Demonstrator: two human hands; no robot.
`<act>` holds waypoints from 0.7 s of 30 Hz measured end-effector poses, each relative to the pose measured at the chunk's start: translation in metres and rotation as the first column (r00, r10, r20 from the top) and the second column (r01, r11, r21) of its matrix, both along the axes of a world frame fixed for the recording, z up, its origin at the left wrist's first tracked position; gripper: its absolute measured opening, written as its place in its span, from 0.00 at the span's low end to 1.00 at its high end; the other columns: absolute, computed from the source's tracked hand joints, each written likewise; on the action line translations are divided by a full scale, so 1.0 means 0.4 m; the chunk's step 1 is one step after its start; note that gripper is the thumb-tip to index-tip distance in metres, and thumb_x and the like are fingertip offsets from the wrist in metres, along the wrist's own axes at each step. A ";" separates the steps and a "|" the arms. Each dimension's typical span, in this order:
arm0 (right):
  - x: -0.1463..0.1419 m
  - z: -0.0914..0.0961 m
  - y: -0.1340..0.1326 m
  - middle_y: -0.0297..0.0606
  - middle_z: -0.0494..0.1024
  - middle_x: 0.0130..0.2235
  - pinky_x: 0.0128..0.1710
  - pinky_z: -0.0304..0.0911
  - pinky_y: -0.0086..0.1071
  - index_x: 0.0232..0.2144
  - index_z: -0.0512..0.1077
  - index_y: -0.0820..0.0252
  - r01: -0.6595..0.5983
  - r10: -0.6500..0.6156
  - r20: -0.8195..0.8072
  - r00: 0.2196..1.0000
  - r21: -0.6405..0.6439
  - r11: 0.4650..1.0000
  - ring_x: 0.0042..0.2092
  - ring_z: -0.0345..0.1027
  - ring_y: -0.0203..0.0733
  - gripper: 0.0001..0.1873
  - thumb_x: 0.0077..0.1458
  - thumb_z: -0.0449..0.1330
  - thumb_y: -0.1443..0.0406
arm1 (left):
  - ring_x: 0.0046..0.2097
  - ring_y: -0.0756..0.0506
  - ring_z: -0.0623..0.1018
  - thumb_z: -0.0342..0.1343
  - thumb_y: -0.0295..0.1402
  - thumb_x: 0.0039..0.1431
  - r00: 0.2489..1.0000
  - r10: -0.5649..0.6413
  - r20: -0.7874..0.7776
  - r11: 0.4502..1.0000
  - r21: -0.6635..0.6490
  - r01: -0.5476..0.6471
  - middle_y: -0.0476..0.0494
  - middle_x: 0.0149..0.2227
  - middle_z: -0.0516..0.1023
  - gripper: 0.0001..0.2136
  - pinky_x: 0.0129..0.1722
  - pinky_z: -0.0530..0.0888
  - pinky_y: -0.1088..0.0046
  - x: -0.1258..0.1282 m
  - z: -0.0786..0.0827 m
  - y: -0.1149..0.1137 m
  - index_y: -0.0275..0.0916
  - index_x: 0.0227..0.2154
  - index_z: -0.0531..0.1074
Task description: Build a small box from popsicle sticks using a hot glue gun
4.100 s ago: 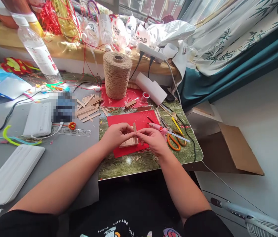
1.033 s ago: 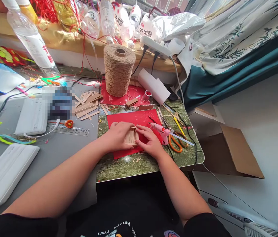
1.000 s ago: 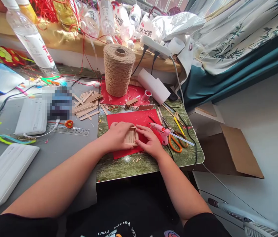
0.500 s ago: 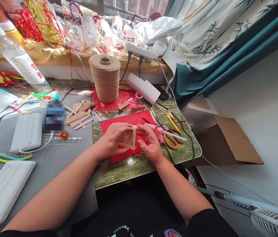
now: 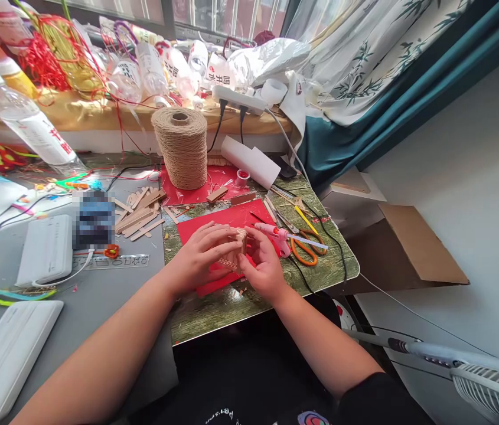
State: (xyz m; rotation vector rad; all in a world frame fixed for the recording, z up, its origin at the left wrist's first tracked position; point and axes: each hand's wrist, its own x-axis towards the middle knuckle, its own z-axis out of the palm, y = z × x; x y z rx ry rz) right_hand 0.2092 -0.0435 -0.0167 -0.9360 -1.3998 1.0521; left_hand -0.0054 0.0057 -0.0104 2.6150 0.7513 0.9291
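Observation:
Between my two hands is a small box of stacked craft sticks (image 5: 232,260), held a little above a red sheet (image 5: 187,231). My left hand (image 5: 198,254) grips its left side, fingers over the top and thumb below. At the right side, my right hand (image 5: 263,262) has its thumb and fingertips on the box's edge. Fingers hide part of the box. Just beyond the right hand lies a pink glue gun (image 5: 271,230) with a clear glue stick poking out, beside orange-handled scissors (image 5: 305,252).
Loose craft sticks (image 5: 140,215) lie in a pile at left, behind them a big twine spool (image 5: 180,150). A yellow pen (image 5: 306,219), a white paper roll (image 5: 249,162) and a power strip (image 5: 238,99) are at the back right. White power banks (image 5: 45,248) lie left.
My right hand has closed in on the box, its thumb now against the edge. My left fingers have shifted over the top, and the box has turned slightly. The camera view has shifted slightly.

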 end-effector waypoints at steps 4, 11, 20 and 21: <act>-0.003 -0.007 0.001 0.46 0.71 0.64 0.64 0.69 0.51 0.66 0.62 0.46 0.013 -0.012 0.010 1.000 -0.020 1.000 0.63 0.71 0.53 0.30 0.65 0.64 0.57 | 0.71 0.37 0.66 0.65 0.39 0.64 0.999 0.013 -0.037 1.000 -0.027 -0.014 0.43 0.69 0.68 0.28 0.72 0.60 0.46 0.000 0.002 0.003 0.56 0.66 0.66; 0.004 -0.034 0.029 0.47 0.69 0.67 0.66 0.67 0.49 0.66 0.63 0.49 -0.042 0.026 -0.104 0.994 -0.150 0.988 0.65 0.68 0.52 0.33 0.62 0.67 0.58 | 0.69 0.34 0.67 0.65 0.38 0.60 0.997 0.051 -0.064 0.992 -0.109 -0.058 0.41 0.69 0.67 0.34 0.68 0.64 0.48 0.004 0.002 0.004 0.55 0.69 0.63; 0.024 -0.080 0.049 0.45 0.83 0.55 0.53 0.77 0.46 0.62 0.68 0.55 -0.417 0.226 -0.413 0.882 -0.460 0.784 0.50 0.81 0.50 0.36 0.54 0.70 0.57 | 0.64 0.31 0.69 0.67 0.46 0.57 0.971 0.222 -0.090 0.957 -0.172 -0.235 0.35 0.65 0.68 0.39 0.64 0.66 0.47 0.005 -0.009 0.019 0.49 0.70 0.63; 0.024 -0.079 0.047 0.45 0.82 0.55 0.52 0.77 0.46 0.63 0.68 0.54 -0.420 0.237 -0.407 0.882 -0.452 0.787 0.51 0.81 0.51 0.36 0.53 0.71 0.57 | 0.64 0.32 0.69 0.67 0.46 0.57 0.971 0.222 -0.091 0.956 -0.174 -0.235 0.35 0.65 0.68 0.39 0.64 0.66 0.47 0.005 -0.009 0.020 0.49 0.70 0.63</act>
